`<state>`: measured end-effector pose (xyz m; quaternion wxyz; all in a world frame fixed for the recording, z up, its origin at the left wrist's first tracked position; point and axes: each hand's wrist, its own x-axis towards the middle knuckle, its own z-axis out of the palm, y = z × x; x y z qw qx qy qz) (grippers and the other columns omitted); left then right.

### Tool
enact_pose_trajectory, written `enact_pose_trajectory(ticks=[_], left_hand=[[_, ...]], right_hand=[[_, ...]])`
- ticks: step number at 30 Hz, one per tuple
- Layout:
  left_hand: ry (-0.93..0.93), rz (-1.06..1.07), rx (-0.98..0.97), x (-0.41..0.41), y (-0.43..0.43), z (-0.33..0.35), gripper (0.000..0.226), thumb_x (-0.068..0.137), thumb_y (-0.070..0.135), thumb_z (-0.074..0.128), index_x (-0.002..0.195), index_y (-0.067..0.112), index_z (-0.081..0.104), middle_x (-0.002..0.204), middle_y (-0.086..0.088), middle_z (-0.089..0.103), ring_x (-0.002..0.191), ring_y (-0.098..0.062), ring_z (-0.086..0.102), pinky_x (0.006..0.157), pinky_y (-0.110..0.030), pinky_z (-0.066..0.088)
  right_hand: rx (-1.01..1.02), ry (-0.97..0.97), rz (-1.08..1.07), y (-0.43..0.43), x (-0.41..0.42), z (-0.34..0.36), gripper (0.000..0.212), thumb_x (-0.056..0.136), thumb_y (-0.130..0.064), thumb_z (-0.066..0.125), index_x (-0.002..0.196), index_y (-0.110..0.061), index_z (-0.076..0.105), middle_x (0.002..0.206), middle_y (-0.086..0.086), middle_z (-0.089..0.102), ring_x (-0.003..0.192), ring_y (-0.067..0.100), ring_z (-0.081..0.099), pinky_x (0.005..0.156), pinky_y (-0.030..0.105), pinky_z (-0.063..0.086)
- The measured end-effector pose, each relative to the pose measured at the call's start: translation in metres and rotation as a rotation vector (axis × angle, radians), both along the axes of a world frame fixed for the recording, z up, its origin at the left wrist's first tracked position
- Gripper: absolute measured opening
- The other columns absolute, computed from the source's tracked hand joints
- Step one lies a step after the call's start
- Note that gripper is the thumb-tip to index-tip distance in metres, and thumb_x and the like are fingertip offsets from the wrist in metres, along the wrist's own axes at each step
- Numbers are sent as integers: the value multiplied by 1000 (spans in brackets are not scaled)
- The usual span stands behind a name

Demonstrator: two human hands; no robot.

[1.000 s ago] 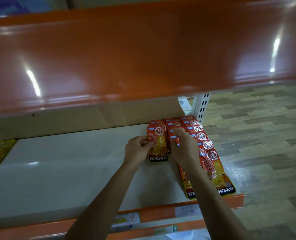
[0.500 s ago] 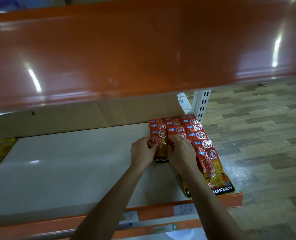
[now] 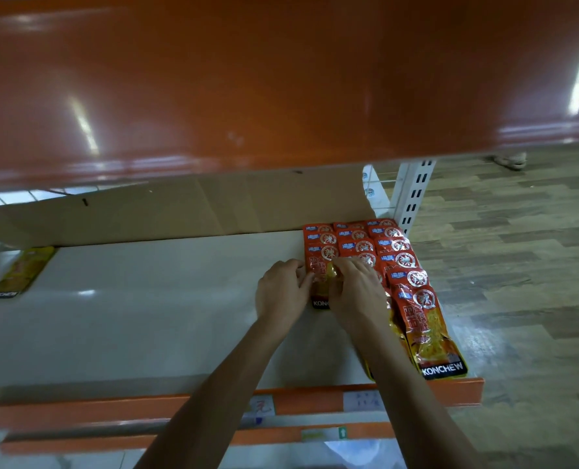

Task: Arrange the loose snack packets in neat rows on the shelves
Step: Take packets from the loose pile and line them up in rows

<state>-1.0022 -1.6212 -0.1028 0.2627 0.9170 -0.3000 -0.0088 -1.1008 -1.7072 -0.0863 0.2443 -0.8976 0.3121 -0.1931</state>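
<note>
Head view: left hand (image 3: pixel 281 292) and right hand (image 3: pixel 357 292) both pinch one red packet (image 3: pixel 319 275).

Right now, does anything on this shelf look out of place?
Yes: one yellow packet lies alone and askew at the far left of the shelf, apart from the red packets at the right.

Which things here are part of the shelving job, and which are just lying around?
Job: left hand, right hand, the red packet they hold, red rows, yellow packet, shelf.
Lying about: cardboard, price labels, sandal.
</note>
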Motion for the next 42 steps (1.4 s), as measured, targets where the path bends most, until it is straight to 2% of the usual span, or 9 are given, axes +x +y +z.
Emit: enact_pose_trajectory(ticks=[3, 7, 12, 19, 29, 38, 42], left_hand=[[-104, -13, 38, -4, 18, -1, 33, 95, 38, 53, 121, 18, 62, 113, -3, 65, 102, -19, 60, 77, -25, 43], [-144, -4, 62, -2, 50, -3, 40, 95, 40, 52, 130, 19, 57, 126, -2, 61, 116, -20, 53, 94, -29, 43], [-143, 60, 68, 13, 104, -1, 42, 96, 41, 50, 132, 19, 55, 131, -1, 59, 122, -20, 50, 99, -33, 45], [-168, 173, 64, 43, 218, 6, 45, 98, 42, 44, 135, 17, 53, 135, -2, 57, 127, -20, 48, 102, -36, 42], [-187, 307, 88, 92, 395, 19, 57, 97, 46, 44, 147, 20, 36, 143, -4, 49, 131, -24, 42, 105, -34, 37], [-158, 495, 79, 130, 520, 12, 58, 96, 49, 43, 146, 20, 35, 143, -7, 47, 132, -26, 40, 104, -41, 39], [-159, 570, 54, 149, 561, 9, 57, 97, 50, 42, 144, 19, 37, 143, -6, 47, 133, -25, 40, 106, -42, 39]], right_hand=[[-7, 9, 61, 13, 6, -2, 42, 92, -17, 52, 134, -11, 52, 137, 6, 53, 131, 22, 41, 109, 33, 31], [-22, 7, 126, 39, 17, -5, 39, 91, -17, 54, 129, -11, 55, 136, 5, 54, 130, 21, 41, 108, 31, 28], [-12, 48, 215, 87, 36, -11, 45, 94, -23, 53, 137, -11, 49, 145, 6, 46, 139, 24, 31, 115, 36, 23], [-100, 106, 349, 187, 80, -12, 48, 98, -30, 45, 142, -14, 41, 150, 6, 40, 141, 23, 28, 117, 34, 18], [-72, 76, 403, 355, 135, -6, 49, 95, -26, 51, 141, -10, 44, 150, 13, 37, 140, 27, 30, 116, 36, 22], [-69, 56, 529, 478, 190, -3, 42, 94, -24, 55, 133, -8, 50, 144, 15, 45, 136, 28, 36, 112, 39, 29], [-30, 12, 597, 521, 217, -2, 43, 92, -31, 59, 128, -7, 55, 132, 14, 55, 127, 27, 45, 105, 42, 38]])
